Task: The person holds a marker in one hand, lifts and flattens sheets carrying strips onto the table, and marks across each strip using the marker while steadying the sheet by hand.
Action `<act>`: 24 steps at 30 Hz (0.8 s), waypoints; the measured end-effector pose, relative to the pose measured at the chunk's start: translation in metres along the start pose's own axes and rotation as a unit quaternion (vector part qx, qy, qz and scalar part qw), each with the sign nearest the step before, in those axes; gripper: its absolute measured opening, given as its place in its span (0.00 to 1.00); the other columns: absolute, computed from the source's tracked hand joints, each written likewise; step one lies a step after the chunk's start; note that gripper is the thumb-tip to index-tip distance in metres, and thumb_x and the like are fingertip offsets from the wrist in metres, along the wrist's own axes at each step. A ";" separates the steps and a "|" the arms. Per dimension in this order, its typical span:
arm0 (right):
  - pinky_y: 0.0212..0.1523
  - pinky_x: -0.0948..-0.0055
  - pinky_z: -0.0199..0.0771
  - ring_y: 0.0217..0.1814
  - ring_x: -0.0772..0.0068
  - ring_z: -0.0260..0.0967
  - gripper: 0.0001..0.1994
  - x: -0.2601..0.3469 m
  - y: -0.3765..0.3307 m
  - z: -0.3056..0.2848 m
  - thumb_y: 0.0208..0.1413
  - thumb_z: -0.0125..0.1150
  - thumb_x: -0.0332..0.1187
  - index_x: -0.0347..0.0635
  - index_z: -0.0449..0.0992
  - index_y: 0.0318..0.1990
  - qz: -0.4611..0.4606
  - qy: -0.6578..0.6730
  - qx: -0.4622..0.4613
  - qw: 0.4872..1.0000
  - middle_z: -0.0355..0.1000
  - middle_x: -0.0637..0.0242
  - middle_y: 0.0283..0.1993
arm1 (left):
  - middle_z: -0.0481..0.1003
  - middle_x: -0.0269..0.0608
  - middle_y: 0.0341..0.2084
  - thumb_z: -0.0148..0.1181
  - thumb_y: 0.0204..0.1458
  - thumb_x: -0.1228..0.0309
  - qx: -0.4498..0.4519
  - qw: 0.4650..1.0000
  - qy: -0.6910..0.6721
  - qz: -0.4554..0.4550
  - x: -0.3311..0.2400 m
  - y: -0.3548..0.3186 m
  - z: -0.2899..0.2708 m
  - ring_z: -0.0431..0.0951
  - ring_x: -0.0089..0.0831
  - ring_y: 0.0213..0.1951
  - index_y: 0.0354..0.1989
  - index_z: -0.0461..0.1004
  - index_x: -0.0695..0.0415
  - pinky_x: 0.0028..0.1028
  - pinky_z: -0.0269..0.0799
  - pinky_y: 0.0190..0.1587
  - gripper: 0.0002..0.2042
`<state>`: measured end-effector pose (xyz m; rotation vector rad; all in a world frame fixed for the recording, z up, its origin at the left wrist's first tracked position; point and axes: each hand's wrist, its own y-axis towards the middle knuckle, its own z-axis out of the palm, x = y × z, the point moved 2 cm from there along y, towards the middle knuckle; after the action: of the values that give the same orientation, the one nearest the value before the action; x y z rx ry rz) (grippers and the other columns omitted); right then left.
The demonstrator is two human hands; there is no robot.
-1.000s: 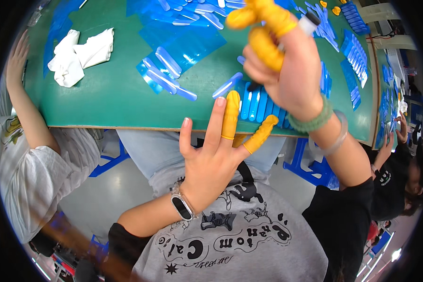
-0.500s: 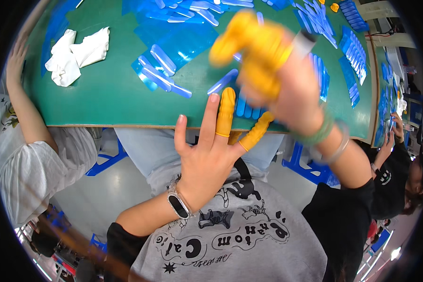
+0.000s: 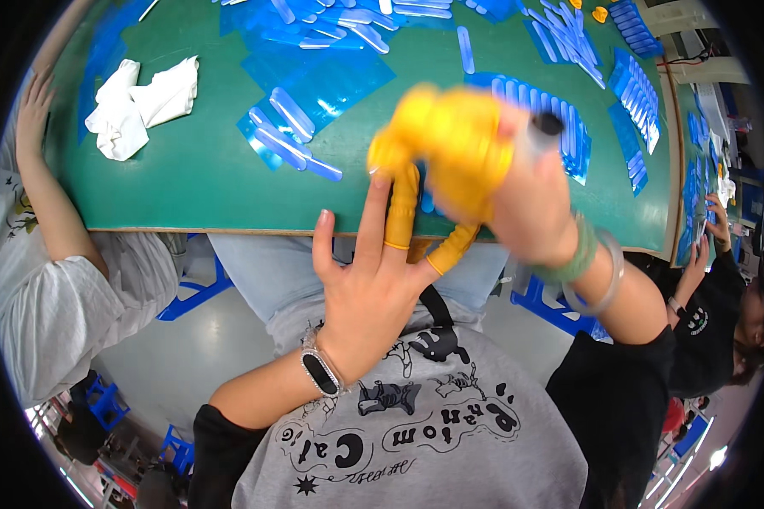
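My left hand (image 3: 369, 284) is at the table's near edge, palm down, fingers spread, with yellow finger cots on the index finger and thumb. Just beyond its fingertips is my right hand (image 3: 497, 170), blurred and also in yellow finger cots. It is closed around a pale cylinder with a black end (image 3: 548, 125), which sticks out above the thumb side. What the right fingertips touch is hidden. Between the hands shows a bit of a blue strip (image 3: 427, 202). Past the right hand lies a row of blue round-ended strips (image 3: 575, 140) on blue film.
Loose blue strips (image 3: 280, 140) lie left of centre on the green table (image 3: 187, 187), with more along the far side. A crumpled white cloth (image 3: 119, 114) sits at the left. Other people's arms are at the left and right edges; blue stools (image 3: 199, 293) stand below.
My right hand has come down and slightly left, nearer the left fingertips. The loose strip seen beyond those fingertips no longer shows. My left hand has barely shifted.
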<state>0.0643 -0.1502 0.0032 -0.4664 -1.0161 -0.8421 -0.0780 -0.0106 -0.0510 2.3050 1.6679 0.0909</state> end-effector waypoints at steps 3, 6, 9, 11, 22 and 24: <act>0.26 0.80 0.64 0.26 0.82 0.66 0.14 -0.002 0.006 0.000 0.63 0.53 0.35 0.38 0.77 0.49 -0.017 -0.033 -0.014 0.999 0.76 0.68 0.34 | 0.68 0.42 0.60 0.58 0.51 0.64 -0.038 0.999 0.023 -0.004 0.000 0.002 0.000 0.64 0.41 0.66 0.51 0.74 0.22 0.59 0.43 0.63 0.19; 0.22 0.81 0.59 0.22 0.85 0.62 0.14 -0.004 0.004 0.003 0.62 0.52 0.35 0.38 0.79 0.48 -0.034 -0.068 -0.025 0.997 0.76 0.70 0.34 | 0.67 0.44 0.61 0.57 0.50 0.66 -0.020 1.000 -0.002 0.002 0.000 -0.002 0.000 0.62 0.40 0.67 0.56 0.71 0.17 0.57 0.43 0.63 0.26; 0.18 0.83 0.55 0.19 0.88 0.58 0.14 -0.005 0.009 0.005 0.62 0.50 0.34 0.38 0.80 0.47 -0.051 -0.099 -0.037 0.993 0.77 0.71 0.34 | 0.66 0.43 0.62 0.58 0.50 0.65 -0.023 0.999 0.038 0.002 -0.001 0.002 -0.004 0.62 0.40 0.67 0.58 0.70 0.16 0.57 0.41 0.63 0.27; 0.16 0.82 0.50 0.15 0.90 0.51 0.14 -0.004 0.010 0.012 0.64 0.51 0.36 0.38 0.81 0.46 -0.040 -0.076 -0.040 0.996 0.73 0.74 0.25 | 0.66 0.43 0.62 0.60 0.50 0.63 -0.018 0.999 0.033 0.013 0.000 0.000 -0.005 0.61 0.41 0.67 0.59 0.70 0.21 0.58 0.40 0.64 0.26; 0.14 0.82 0.42 0.13 0.88 0.46 0.16 -0.008 -0.013 0.023 0.68 0.48 0.39 0.35 0.73 0.51 -0.035 -0.130 -0.089 0.987 0.68 0.70 0.24 | 0.68 0.40 0.61 0.58 0.51 0.70 -0.026 0.997 0.066 0.008 0.001 0.003 -0.006 0.61 0.43 0.68 0.62 0.68 0.46 0.58 0.38 0.65 0.26; 0.15 0.82 0.44 0.14 0.88 0.47 0.17 0.001 0.007 0.003 0.68 0.47 0.38 0.34 0.73 0.53 -0.048 -0.113 -0.036 0.992 0.75 0.65 0.32 | 0.69 0.40 0.61 0.58 0.52 0.69 -0.023 0.997 0.077 0.011 0.003 0.002 -0.005 0.61 0.43 0.68 0.62 0.68 0.46 0.58 0.38 0.65 0.26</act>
<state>0.0691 -0.1446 0.0059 -0.5880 -1.2274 -0.9284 -0.0765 -0.0072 -0.0464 2.3329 1.6934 0.3155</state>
